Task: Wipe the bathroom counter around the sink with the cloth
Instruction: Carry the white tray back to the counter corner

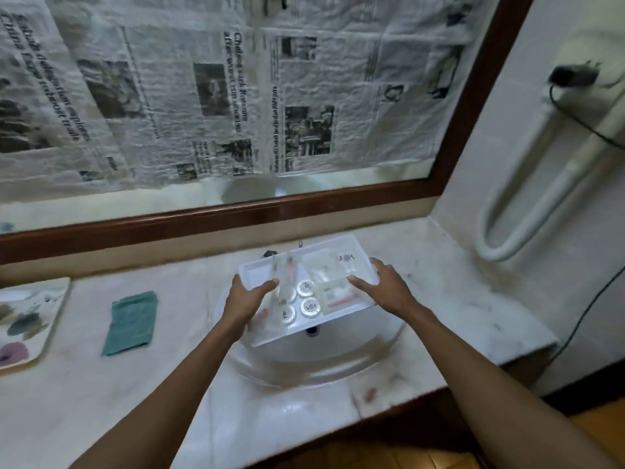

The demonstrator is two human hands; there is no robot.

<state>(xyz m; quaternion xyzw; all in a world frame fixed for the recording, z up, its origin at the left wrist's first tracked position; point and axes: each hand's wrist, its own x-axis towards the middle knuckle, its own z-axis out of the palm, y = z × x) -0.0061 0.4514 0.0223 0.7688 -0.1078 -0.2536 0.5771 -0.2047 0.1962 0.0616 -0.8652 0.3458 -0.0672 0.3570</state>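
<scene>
Both hands are clamped on a white tray (257, 270), which they hold over the sink (304, 353) set in the middle of the pale marble surface (439, 292). The left hand (245, 299) grips the tray's left end, thumb over the rim and fingers beneath; the right hand (385, 282) grips the right end in the same way, thumb lying on the tray's inside. The tray sits tilted, its near edge lower than its far edge, and it covers the far half of the basin, with the drain (311, 331) showing just under the near rim. Inside it lie small round white packets (309, 307), clear wrapped sachets (334, 262) and slim tube-like items (287, 265) that are too blurred to identify. The green cloth (131, 321) lies flat and loosely folded on the surface well to the left of the sink, apart from both hands and nearer the left hand than the right; neither hand touches it. Farther left, at the surface's left edge, a second tray (50, 330) holds dark and pinkish shapes that cannot be made out. Along the back edge runs a mirror in a dark wooden frame (216, 214), its glass covered with sheets of newspaper (203, 89). On the wall by the right edge hangs a white wall-mounted device (527, 211) with a black cable (581, 319) trailing down.
</scene>
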